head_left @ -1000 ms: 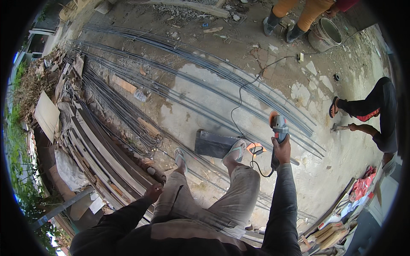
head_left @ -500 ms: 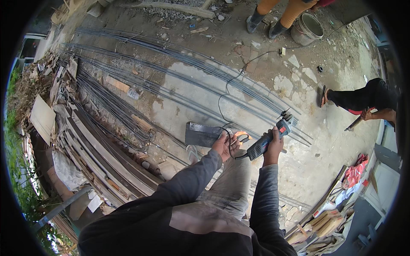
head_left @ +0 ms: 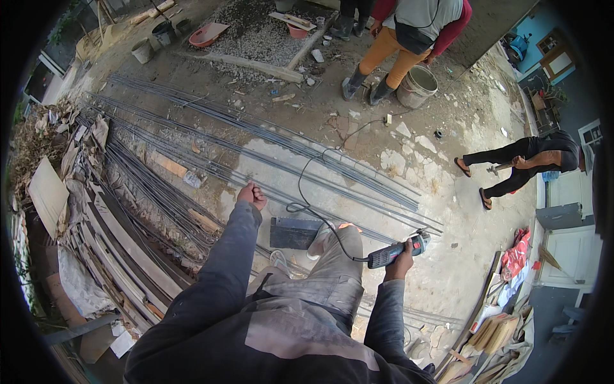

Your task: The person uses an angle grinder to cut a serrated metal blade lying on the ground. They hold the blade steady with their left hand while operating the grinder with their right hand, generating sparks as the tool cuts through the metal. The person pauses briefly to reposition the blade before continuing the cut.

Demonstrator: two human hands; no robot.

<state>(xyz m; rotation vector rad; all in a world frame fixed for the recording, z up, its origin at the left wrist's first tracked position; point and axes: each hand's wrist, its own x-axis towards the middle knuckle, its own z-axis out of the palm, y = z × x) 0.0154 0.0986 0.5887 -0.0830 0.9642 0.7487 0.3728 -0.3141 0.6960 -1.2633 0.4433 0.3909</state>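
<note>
The angle grinder [head_left: 385, 255] is in the person's right hand [head_left: 401, 262], which grips its body, held up in front of the right side of the lap; its disc is hard to make out. The cord [head_left: 300, 185] runs from its rear, over the lap and across the steel rods [head_left: 377, 184] lying on the ground. The left hand [head_left: 253, 196], raised out in front, is curled into a loose fist, with nothing visible in it. As far as shows, the grinder is picked up and corded, but no cutting or grinding appears under way; whether any rod has been cut cannot be told, and the rods lie long. Beyond are a dark panel [head_left: 294, 233] near the feet, stacked boards [head_left: 128, 249] at left and a bucket [head_left: 416, 88] beside a co-worker [head_left: 425, 19].
</note>
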